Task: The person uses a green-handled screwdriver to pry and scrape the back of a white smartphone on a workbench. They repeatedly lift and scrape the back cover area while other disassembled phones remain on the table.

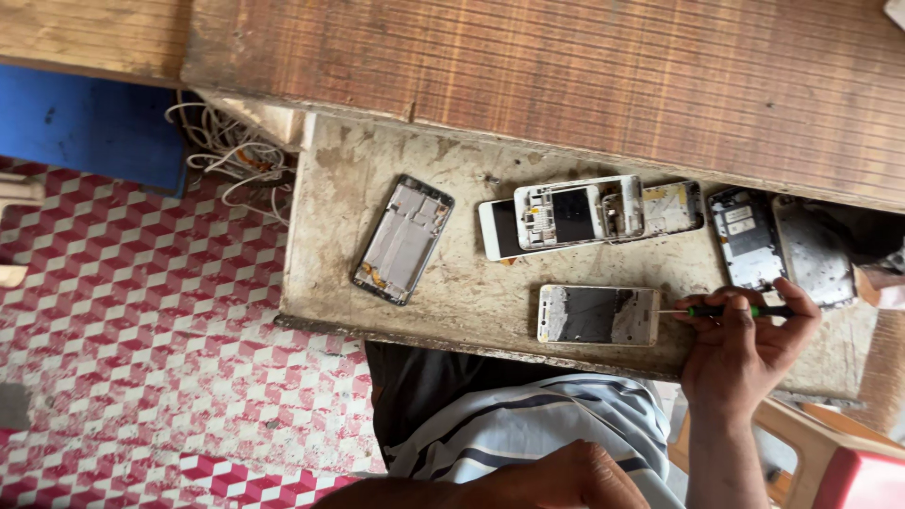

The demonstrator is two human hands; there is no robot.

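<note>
Head view: right hand (745, 349) has its grip closed around a small screwdriver (731, 310) with a green and black handle, thumb and fingers curled over it. The thin metal tip points left and meets the right end of a white phone (598, 315) with a cracked dark screen, lying flat near the front edge of the worktop (471, 292). Left hand (556, 481) rests low by the lap on a striped shirt, grips nothing, fingers loosely curled; how far open cannot be told. Further back on the worktop, a bare phone frame (403, 238) lies tilted at left, an opened white phone (566, 217) sits in the middle, and a phone back with a battery (747, 237) lies just above the right hand. White cables (231, 155) hang off the left side over a red and white patterned floor (141, 330).
</note>
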